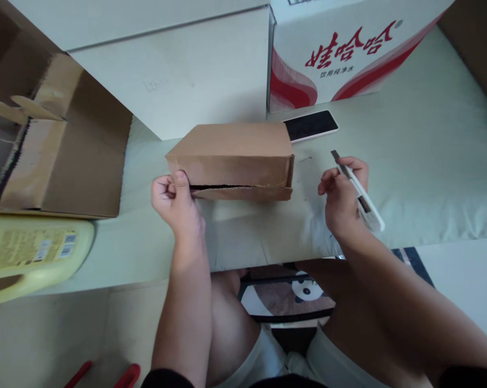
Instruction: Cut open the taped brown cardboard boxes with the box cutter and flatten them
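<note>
A small brown cardboard box (pixel 231 141) lies on the pale green covered surface in front of me. Along its near side a seam is parted, leaving a dark gap that is wider toward the left. My left hand (pixel 176 199) grips the box's left front corner, thumb on top and fingers curled by the flap. Off to the right of the box, my right hand (pixel 344 196) is closed around a white utility knife (pixel 362 196), its metal blade extended and pointing away from me. The blade is apart from the box. What lies inside the box is hidden.
Behind the box stand a large white carton (pixel 178 81) and a red-and-white water carton (pixel 340 59). A phone (pixel 314 125) lies by the box's far right corner. At left are a larger open cardboard box (pixel 85 145) and a yellow jug (pixel 41 248). The surface's front edge is near my knees.
</note>
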Tool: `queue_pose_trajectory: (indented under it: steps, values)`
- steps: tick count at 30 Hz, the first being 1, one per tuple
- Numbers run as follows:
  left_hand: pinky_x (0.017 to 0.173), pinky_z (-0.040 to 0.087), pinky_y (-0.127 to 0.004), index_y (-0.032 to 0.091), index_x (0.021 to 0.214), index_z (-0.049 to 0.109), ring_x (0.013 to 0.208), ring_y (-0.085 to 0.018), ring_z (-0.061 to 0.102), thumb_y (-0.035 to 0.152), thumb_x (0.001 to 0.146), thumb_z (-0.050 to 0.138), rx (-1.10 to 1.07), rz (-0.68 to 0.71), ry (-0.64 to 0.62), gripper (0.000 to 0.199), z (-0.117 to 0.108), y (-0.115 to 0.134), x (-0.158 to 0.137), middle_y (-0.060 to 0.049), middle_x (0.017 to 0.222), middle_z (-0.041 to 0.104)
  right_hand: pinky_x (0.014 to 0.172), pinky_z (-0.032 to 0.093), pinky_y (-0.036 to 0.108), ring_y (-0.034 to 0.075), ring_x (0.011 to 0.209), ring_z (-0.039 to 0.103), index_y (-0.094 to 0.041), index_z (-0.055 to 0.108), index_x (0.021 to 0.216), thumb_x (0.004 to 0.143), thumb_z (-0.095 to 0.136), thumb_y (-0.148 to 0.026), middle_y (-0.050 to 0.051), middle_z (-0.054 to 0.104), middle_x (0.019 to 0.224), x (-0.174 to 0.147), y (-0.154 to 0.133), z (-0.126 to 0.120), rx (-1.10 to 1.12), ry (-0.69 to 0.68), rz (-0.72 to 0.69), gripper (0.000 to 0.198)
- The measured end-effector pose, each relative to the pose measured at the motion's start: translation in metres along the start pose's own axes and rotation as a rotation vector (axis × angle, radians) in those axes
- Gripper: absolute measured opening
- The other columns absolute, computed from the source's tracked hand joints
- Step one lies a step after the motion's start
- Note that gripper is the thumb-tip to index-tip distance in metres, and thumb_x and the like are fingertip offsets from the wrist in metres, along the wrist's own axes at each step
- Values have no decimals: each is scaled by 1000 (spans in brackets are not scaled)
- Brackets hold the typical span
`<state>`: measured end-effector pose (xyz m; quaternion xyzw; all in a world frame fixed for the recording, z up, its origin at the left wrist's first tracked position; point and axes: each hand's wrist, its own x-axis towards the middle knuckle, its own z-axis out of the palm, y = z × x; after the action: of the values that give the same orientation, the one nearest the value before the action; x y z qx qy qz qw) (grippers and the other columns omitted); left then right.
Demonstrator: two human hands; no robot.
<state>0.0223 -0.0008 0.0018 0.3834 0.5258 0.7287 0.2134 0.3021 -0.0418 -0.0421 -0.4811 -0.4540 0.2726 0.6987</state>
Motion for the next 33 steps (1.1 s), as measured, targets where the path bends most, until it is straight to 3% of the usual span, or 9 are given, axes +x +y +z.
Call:
queue_pose_trajectory:
  steps: [3,8,12,16,23,29,33]
  values:
    - [53,34,-22,22,73,43,56,-9,26,68,72,83,12,-2,5,61,0,0,0,7,64,26,47,37,32,16,54,47,-36,53,116,97,55,-61,-3,46,74,-10,-23,10,-20,-56,-122,31]
    - [51,26,-21,21,72,45,57,-9,25,64,70,88,-48,5,16,60,0,-1,0,7,63,27,42,36,31,16,51,42,-37,52,109,98,59,-53,-3,45,74,-30,-54,24,-6,-95,-301,21]
    - [51,23,-22,21,74,44,58,-9,24,64,73,85,-37,18,1,60,-1,-4,1,7,65,26,47,48,31,17,60,57,-33,56,110,95,63,-33,1,57,82,-38,-62,21,-103,-339,-391,17]
    - [51,24,-23,21,77,40,57,-8,27,68,79,78,48,24,-10,60,-1,-6,1,7,68,27,62,59,34,20,79,68,-32,62,114,92,65,-24,5,67,95,-35,-66,17,-220,-471,-434,23]
    - [49,27,-23,22,75,43,53,-8,34,60,77,81,20,17,15,54,1,-2,-2,8,63,33,64,61,33,19,78,71,-28,67,117,93,62,-22,6,72,97,-34,-65,19,-166,-605,-449,26]
    - [49,27,-23,22,74,42,52,-8,32,63,76,79,46,13,26,55,1,-3,-1,9,61,32,68,62,33,19,82,72,-25,64,123,97,59,-27,7,73,98,-36,-62,21,-144,-582,-433,26]
    - [47,25,-22,22,74,42,51,-8,32,61,76,81,31,-4,24,55,1,-3,-2,9,59,32,60,59,30,18,70,68,-24,61,125,100,59,-36,6,72,91,-38,-60,23,-169,-568,-402,28]
